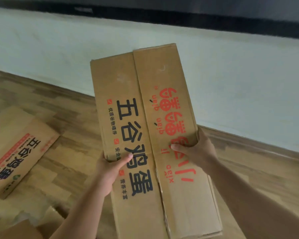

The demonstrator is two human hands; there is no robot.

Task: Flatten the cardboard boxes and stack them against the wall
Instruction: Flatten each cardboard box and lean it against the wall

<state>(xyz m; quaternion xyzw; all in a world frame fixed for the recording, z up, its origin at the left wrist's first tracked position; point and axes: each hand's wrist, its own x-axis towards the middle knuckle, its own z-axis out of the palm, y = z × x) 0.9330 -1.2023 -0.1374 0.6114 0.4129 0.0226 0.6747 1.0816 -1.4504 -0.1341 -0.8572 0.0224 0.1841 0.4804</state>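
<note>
— While both hands, left and right, grip the flattened box at centre, what's left?
— Leaning it on the wall at twelve o'clock; another box lies flat at nine o'clock.

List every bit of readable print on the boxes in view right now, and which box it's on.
"五谷鸡蛋", black: held flattened box, left panel, gripped by left hand and right hand.
"五谷鸡蛋", black: floor box.
Held box's red print: upside down, unreadable.
Small print on both: blurred.
</note>
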